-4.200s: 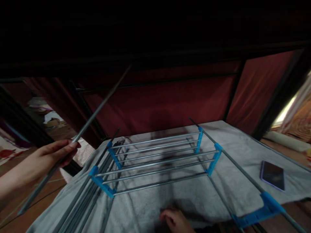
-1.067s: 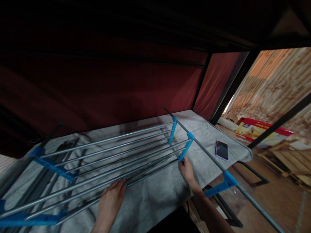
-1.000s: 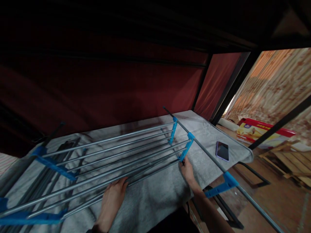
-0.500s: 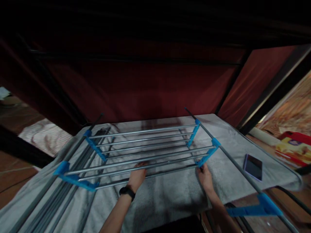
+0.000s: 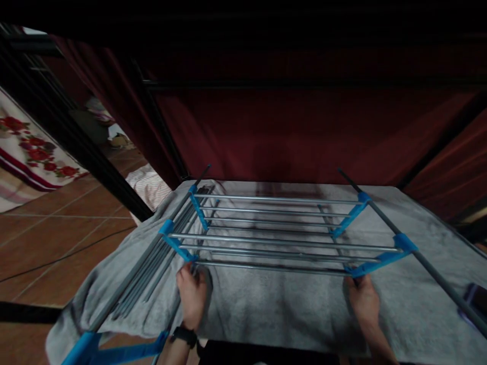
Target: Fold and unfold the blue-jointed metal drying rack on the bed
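Observation:
A rack of grey metal tubes (image 5: pixel 266 242) joined by blue plastic brackets lies across the grey cloth. My left hand (image 5: pixel 192 291), with a black band on its wrist, is closed at the inner end of the near left bracket (image 5: pixel 178 246), where a pole meets it. At the opposite side my right hand (image 5: pixel 364 299) is closed around the inner end of the near right bracket (image 5: pixel 375 264). The fingertips of both hands are partly hidden. Long side poles run through the outer ends of the brackets, the right pole (image 5: pixel 437 276) passing outside my right hand.
Several loose grey tubes (image 5: pixel 152 271) lie bundled on the cloth (image 5: pixel 274 304) at left. Another blue bracket (image 5: pixel 122 352) juts out at the lower left. A phone (image 5: pixel 475 301) rests at the right edge. Dark red curtain (image 5: pixel 285 137) hangs behind, and a cable (image 5: pixel 76 256) crosses the tiled floor.
The view has swung left. My left hand has gone from the middle of the near tubes to the left bracket's end. My right hand stays at the right bracket.

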Demonstrator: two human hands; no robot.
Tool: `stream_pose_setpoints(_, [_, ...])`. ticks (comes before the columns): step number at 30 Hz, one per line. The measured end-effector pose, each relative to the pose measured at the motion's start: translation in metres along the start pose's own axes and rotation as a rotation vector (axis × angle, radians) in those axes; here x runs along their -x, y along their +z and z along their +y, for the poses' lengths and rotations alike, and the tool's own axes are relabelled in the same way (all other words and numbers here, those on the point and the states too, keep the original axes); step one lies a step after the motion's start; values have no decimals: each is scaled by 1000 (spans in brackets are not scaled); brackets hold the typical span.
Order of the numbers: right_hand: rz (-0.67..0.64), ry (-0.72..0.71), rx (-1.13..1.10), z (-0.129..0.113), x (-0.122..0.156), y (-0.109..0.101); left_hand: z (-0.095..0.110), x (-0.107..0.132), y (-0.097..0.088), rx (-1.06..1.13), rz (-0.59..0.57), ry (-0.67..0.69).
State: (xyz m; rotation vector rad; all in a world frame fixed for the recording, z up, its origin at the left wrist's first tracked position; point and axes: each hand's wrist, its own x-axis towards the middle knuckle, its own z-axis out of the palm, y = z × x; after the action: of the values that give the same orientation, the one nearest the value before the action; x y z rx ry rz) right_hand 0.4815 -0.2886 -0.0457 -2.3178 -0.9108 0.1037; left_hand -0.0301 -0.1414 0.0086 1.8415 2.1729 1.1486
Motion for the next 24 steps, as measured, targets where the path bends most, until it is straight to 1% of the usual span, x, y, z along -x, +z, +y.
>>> stream_pose_setpoints(2, [7, -17, 13, 2, -1, 0, -7, -9, -4, -10, -15, -78])
stream_pose_setpoints(4, [16, -33, 20, 3, -2, 0, -7, -17, -5, 12, -36, -156])
stream_pose_setpoints(6, [18, -41, 18, 1, -2, -2, -4, -24, -5, 72, -66, -184])
stream_pose_setpoints(8, [22, -55, -5, -4, -1, -5, -3, -29, -6, 139, -107, -146])
stream_pose_setpoints(10, [33, -76, -36, -11, 1, -8, -4, -34, -7, 150, -145, -130])
stream_pose_setpoints(13, [71, -80, -58, -22, 2, -11, -7, -40, -7, 70, -171, -149])
stream_pose_setpoints(16, [88, -75, -69, -27, 1, -10, -11, -44, -5, -17, -189, -139])
stream_pose_setpoints(20, [100, -66, -72, -26, 1, -6, -17, -44, 2, -130, -146, -119])
stream_pose_setpoints(24, [117, -41, -70, -27, 3, -3, -28, -43, 11, -218, -111, -84])
